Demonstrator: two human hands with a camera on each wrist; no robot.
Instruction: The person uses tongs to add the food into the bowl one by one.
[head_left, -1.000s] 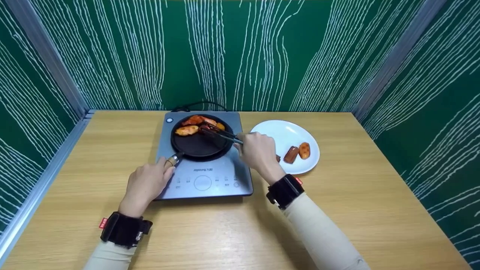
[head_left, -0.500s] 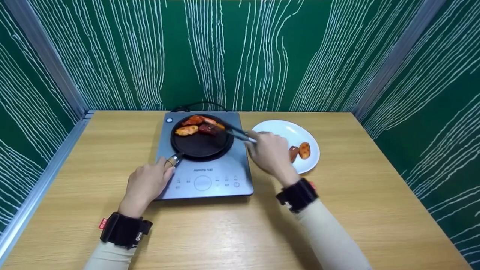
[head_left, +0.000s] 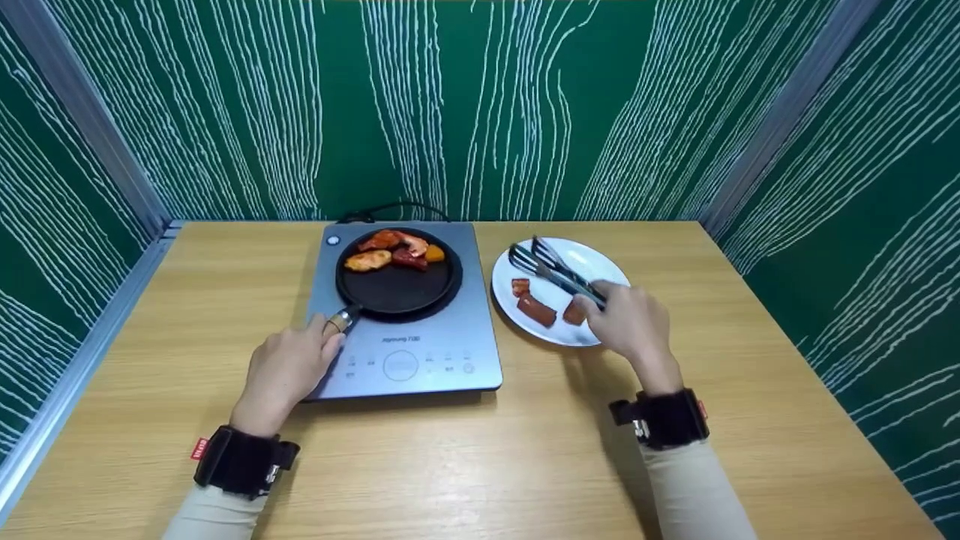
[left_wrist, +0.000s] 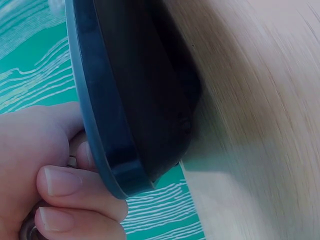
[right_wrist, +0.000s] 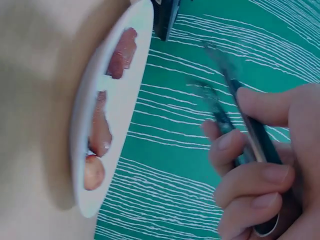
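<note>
My left hand grips the wooden handle of a small black frying pan. In the pan lie a browned chicken wing, a dark red piece, an orange piece, a shrimp-like piece and a reddish piece. Above a white plate, my right hand holds black tongs; their slotted ends are apart with nothing between them. Brown sausage-like pieces lie on the plate. The right hand hides the plate's right part in the head view.
The pan sits on a grey induction cooker, whose black cord runs behind it. Both stand on a wooden table. Green walls with white lines enclose the back and sides.
My right hand has moved right with the tongs, from the pan to above the plate. A dark red piece that was between the tongs now lies in the pan. My left hand keeps its grip.
</note>
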